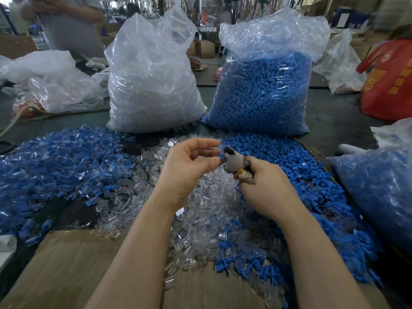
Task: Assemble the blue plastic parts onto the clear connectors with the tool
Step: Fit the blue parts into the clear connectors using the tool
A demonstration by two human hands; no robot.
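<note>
My left hand (189, 163) pinches a small piece with a blue part (221, 155) between thumb and fingers, held against the metal tip of the tool (233, 160). My right hand (263, 186) grips the tool by its handle, its white-wrapped head pointing up and left. Whether a clear connector sits in the pinch is hard to tell. Below the hands lies a heap of loose clear connectors (200, 210). Loose blue parts (289, 166) are piled to the right. A pile of blue-and-clear pieces (55, 161) spreads on the left.
Two tall plastic bags stand behind the piles: one of clear connectors (153, 85), one of blue parts (267, 90). Another bag with blue parts (379, 186) is at the right edge. A cardboard sheet (66, 268) covers the near table. A person (71, 23) stands at the back left; a red bag (390, 81) sits far right.
</note>
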